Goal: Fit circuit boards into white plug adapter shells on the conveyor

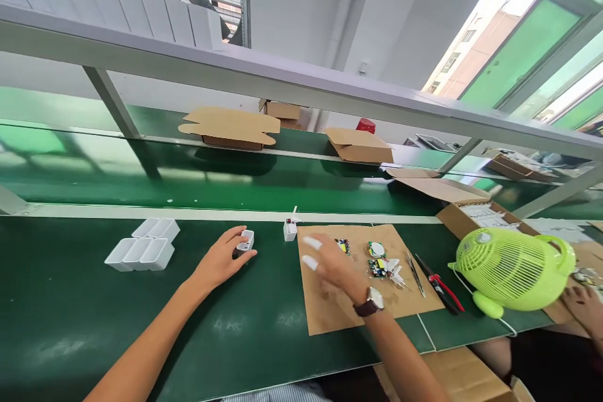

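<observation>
My left hand (220, 259) rests on the green bench with its fingers curled round a small white plastic housing (245, 241). My right hand (330, 264), with a wristwatch (370, 302) on the wrist, hovers blurred over a brown cardboard sheet (330, 308); its fingers are stretched out and white tips cover two of them. Nothing shows in that hand. Just beyond it stands another small white housing (289, 230) with a part sticking up. Small circuit boards (377, 259) and loose parts lie on the cardboard to the right of the hand.
A cluster of empty white housings (142, 247) lies at the left. Tweezers (415, 274) and red-handled cutters (443, 287) lie by a lime-green fan (511, 267). Another person's hand (584, 306) is at the far right. Cardboard boxes (360, 144) sit on and beyond the conveyor belt (188, 182).
</observation>
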Action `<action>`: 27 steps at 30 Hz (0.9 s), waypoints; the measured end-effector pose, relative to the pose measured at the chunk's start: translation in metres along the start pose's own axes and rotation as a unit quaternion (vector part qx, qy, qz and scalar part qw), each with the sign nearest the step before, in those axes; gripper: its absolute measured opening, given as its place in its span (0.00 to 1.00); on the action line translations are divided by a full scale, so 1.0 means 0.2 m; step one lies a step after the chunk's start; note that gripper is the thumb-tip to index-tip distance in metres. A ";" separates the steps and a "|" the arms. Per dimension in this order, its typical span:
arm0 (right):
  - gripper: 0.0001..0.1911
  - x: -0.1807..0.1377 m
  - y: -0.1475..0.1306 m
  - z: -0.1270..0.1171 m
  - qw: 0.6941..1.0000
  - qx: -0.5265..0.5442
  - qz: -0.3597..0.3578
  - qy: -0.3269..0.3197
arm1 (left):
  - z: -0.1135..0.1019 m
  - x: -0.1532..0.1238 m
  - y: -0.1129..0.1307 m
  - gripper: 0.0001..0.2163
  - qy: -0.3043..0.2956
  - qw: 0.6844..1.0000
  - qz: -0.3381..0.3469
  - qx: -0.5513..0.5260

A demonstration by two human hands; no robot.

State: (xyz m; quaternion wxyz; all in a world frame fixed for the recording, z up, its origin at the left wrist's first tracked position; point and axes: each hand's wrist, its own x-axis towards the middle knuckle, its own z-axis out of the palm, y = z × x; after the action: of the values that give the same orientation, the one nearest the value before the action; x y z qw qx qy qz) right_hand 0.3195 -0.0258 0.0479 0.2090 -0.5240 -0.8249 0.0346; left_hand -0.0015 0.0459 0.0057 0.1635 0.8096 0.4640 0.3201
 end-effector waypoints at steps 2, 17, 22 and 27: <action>0.24 -0.08 0.14 -0.08 0.995 -0.027 0.094 0.003 | 0.03 -0.04 -0.01 0.20 -0.006 0.999 -0.011 -0.050; 0.31 -0.26 0.22 -0.25 0.985 -0.061 0.132 -0.092 | 0.04 -0.12 0.06 0.28 -0.059 0.988 -0.035 -0.137; 0.30 -0.26 0.30 -0.19 0.978 -0.060 0.163 -0.112 | 0.03 -0.13 0.08 0.33 -0.102 0.981 -0.052 -0.159; 0.25 -0.26 0.27 -0.16 0.990 -0.025 0.126 -0.055 | 0.02 -0.14 0.08 0.38 -0.116 0.978 -0.049 -0.166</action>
State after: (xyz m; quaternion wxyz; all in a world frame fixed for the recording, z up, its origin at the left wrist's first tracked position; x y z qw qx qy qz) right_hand 0.3969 -0.0529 0.0456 0.1442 -0.6263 -0.7631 0.0687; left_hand 0.0024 0.0136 0.0017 0.3641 0.7789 0.4214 0.2884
